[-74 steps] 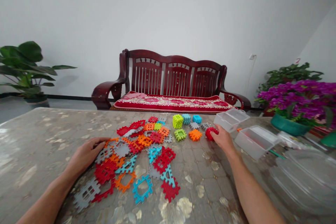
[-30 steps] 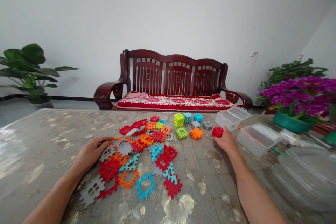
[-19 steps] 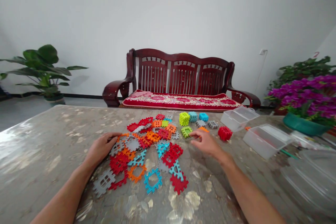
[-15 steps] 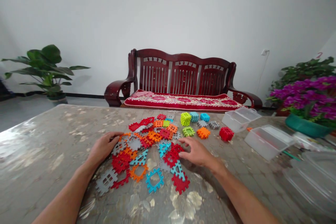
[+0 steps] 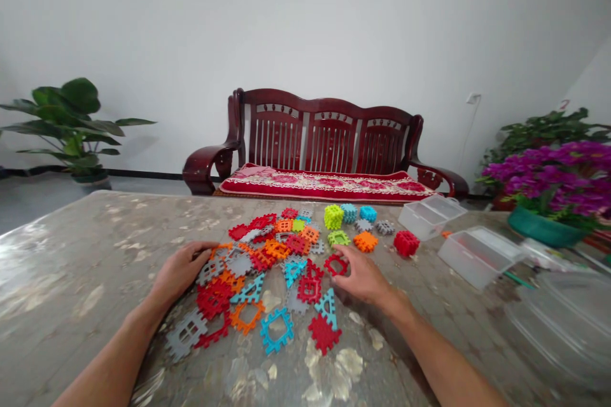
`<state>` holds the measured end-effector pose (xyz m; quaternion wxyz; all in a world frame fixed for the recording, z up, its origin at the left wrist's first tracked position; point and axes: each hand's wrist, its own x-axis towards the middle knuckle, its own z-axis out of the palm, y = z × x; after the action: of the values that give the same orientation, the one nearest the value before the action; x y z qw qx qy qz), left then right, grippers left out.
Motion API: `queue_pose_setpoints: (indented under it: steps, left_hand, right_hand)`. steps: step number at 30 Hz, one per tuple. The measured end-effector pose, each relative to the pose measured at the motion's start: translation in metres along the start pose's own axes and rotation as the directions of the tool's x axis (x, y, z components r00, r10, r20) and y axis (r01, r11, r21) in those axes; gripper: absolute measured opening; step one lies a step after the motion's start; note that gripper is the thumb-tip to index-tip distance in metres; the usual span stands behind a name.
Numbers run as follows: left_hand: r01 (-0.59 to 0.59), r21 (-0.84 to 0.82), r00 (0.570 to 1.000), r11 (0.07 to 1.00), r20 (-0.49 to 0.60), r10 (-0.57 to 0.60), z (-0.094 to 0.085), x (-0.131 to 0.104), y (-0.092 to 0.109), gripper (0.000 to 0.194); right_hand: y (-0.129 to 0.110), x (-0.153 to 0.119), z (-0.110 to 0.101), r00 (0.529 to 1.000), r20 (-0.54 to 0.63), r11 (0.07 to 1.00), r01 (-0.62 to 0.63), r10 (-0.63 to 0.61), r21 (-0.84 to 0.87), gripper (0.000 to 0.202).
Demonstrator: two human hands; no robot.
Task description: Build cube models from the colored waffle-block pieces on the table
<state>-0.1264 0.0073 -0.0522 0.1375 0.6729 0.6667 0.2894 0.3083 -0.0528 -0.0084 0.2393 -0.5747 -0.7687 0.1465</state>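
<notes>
While both forearms lie on the marbled table (image 5: 95,248), the left hand (image 5: 179,270) rests flat, palm down, on the near-left edge of the flat tile pile (image 5: 252,270); fingers together-ish and relaxed, tips touching a grey tile (image 5: 211,269) & an orange one just beyond it. Nothing gripped there. The right hand (image 5: 361,276) sits at the pile's right edge, thumb and forefinger pinched on a small red open-frame tile (image 5: 335,264); the piece is tilted up a bit, beside another red tile (image 5: 309,289) that lies flat. Other fingers loosely curled, resting on the tabletop.

Pile itself: red, orange, grey, blue toothed squares & triangles, spread btw the two hands, w/ a blue square frame (image 5: 275,331) and a solid red square (image 5: 324,334) nearest the person. Past the pile, toward the far edge, stand built cubes: lime cube (image 5: 333,217), two blue cubes (image 5: 358,213), then a half-built lime piece (image 5: 338,239), an orange piece (image 5: 365,241) and a red cube (image 5: 406,243) well apart to the right. Two small grey bits lie by the blue ones.

Right side of table: two clear plastic boxes (image 5: 458,238), open, lids beside; near one a clear round lid or dish (image 5: 563,324), blurry. Purple flowers in a teal pot (image 5: 544,229) at far right. Behind the table a dark red wooden bench (image 5: 324,140) w/ floral cushion; big-leaf plant (image 5: 71,121) on floor at left, white wall.
</notes>
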Motion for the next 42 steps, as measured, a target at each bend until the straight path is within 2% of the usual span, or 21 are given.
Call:
queue_pose_setpoints:
  steps: [2,4,6,8,10,13,21,29,34,37,40,42]
  left_hand:
    - [-0.009,-0.001,1.0,1.0,0.002,0.009,-0.001,0.0,0.0,0.048]
    - [-0.01,-0.001,1.0,1.0,0.002,0.01,-0.002,0.0,0.001,0.048]
    - [-0.012,0.001,1.0,1.0,0.005,0.012,-0.002,0.001,0.0,0.049]
    - [-0.017,0.008,1.0,1.0,0.014,0.017,-0.002,0.002,-0.001,0.051]
    - [-0.021,0.016,1.0,1.0,0.019,0.021,0.0,0.004,-0.004,0.052]
    - [-0.017,0.024,1.0,1.0,0.014,0.016,0.002,0.006,-0.008,0.051]
    - [-0.021,0.008,1.0,1.0,0.015,0.021,0.002,0.006,-0.01,0.052]
    - [-0.017,0.01,1.0,1.0,0.027,0.016,0.0,0.006,-0.008,0.056]
    - [-0.006,0.032,1.0,0.999,0.01,0.006,0.0,0.005,-0.005,0.055]
    - [-0.006,0.022,1.0,1.0,0.01,0.006,0.001,0.005,-0.007,0.055]
    - [-0.01,0.027,1.0,1.0,0.015,0.009,0.002,0.004,-0.009,0.053]
    - [-0.014,0.032,1.0,0.999,0.011,0.014,0.001,0.004,-0.008,0.051]
  right_hand:
    - [0.011,0.005,-0.015,0.994,-0.111,1.0,-0.012,0.01,-0.014,0.066]
    - [0.031,0.009,-0.036,0.969,-0.246,0.997,-0.049,0.035,-0.052,0.063]
    - [0.056,0.011,-0.059,0.923,-0.37,0.987,-0.141,0.101,-0.083,0.06]
    - [0.083,0.01,-0.079,0.851,-0.478,0.948,-0.301,0.218,-0.103,0.06]
    - [0.107,0.005,-0.093,0.78,-0.534,0.883,-0.453,0.326,-0.124,0.06]
    - [0.129,-0.002,-0.099,0.735,-0.548,0.814,-0.559,0.4,-0.156,0.062]
    - [0.142,-0.001,-0.088,0.708,-0.517,0.749,-0.638,0.48,-0.178,0.067]
    - [0.142,0.0,-0.084,0.725,-0.493,0.731,-0.642,0.481,-0.232,0.069]
    - [0.145,-0.001,-0.08,0.728,-0.462,0.739,-0.643,0.507,-0.202,0.069]
    - [0.142,-0.001,-0.08,0.723,-0.492,0.737,-0.641,0.485,-0.215,0.07]
    - [0.127,0.002,-0.077,0.738,-0.561,0.79,-0.571,0.375,-0.223,0.061]
    - [0.109,0.007,-0.068,0.804,-0.522,0.893,-0.42,0.284,-0.161,0.047]
